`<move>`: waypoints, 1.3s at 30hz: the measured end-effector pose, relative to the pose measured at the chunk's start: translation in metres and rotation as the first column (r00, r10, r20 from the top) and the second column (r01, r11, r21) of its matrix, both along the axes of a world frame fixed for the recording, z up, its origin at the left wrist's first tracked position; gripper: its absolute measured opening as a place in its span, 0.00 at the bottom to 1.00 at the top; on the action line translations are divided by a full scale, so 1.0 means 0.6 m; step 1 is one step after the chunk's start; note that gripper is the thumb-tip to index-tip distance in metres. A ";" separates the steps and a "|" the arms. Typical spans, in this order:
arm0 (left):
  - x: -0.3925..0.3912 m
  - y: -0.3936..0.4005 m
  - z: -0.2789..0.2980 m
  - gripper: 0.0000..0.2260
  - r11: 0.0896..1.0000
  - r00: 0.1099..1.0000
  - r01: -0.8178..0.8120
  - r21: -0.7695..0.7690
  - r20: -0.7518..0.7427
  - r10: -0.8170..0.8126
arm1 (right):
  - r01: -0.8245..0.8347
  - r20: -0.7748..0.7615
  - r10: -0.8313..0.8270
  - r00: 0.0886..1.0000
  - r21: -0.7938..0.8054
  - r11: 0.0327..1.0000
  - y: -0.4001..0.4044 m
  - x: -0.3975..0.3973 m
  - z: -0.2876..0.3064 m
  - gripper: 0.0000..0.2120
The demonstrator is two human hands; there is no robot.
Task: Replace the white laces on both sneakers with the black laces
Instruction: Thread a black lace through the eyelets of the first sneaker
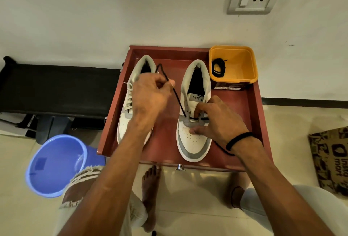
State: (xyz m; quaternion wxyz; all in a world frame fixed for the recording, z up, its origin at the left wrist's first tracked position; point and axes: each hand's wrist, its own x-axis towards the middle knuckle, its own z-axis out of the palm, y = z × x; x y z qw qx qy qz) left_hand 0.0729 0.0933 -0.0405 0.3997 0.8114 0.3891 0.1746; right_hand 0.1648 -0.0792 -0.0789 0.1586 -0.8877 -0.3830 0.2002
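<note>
Two white and grey sneakers stand side by side on a red-brown tray [250,103]. The left sneaker [130,92] still carries white laces. The right sneaker [194,141] has a black lace [177,98] threaded through its lowest eyelets. My left hand [150,94] pinches that lace and holds it taut, up and to the left. My right hand [216,120] grips the right sneaker at its lower eyelets, thumb on the toe box. The lace's other end trails under my right wrist. A second black lace [218,68] lies coiled in a yellow tub [243,62].
The yellow tub sits in the tray's far right corner. A blue bucket [54,164] stands on the floor at the left, with a white lace inside. A black bench [56,88] runs along the wall. A printed paper bag [331,156] lies at the right. My bare feet are below the tray.
</note>
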 end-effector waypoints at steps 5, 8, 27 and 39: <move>0.001 0.006 0.014 0.08 0.975 0.960 -0.131 -0.178 0.221 0.170 | 0.000 -0.005 0.000 1.000 -0.002 1.000 0.003 0.001 -0.003 0.25; 0.004 0.010 0.019 0.05 0.947 0.904 -0.182 -0.263 0.333 0.266 | 0.005 -0.003 -0.005 1.000 -0.005 1.000 0.003 0.001 -0.003 0.25; 0.003 -0.026 -0.013 0.05 0.934 0.837 0.347 -0.088 -0.420 -0.350 | -0.011 -0.008 0.010 1.000 -0.033 0.999 0.006 0.002 -0.004 0.25; -0.011 0.009 -0.017 0.04 0.993 0.989 0.025 0.118 -0.146 -0.008 | -0.006 -0.014 0.006 1.000 -0.025 1.000 0.002 -0.003 -0.001 0.23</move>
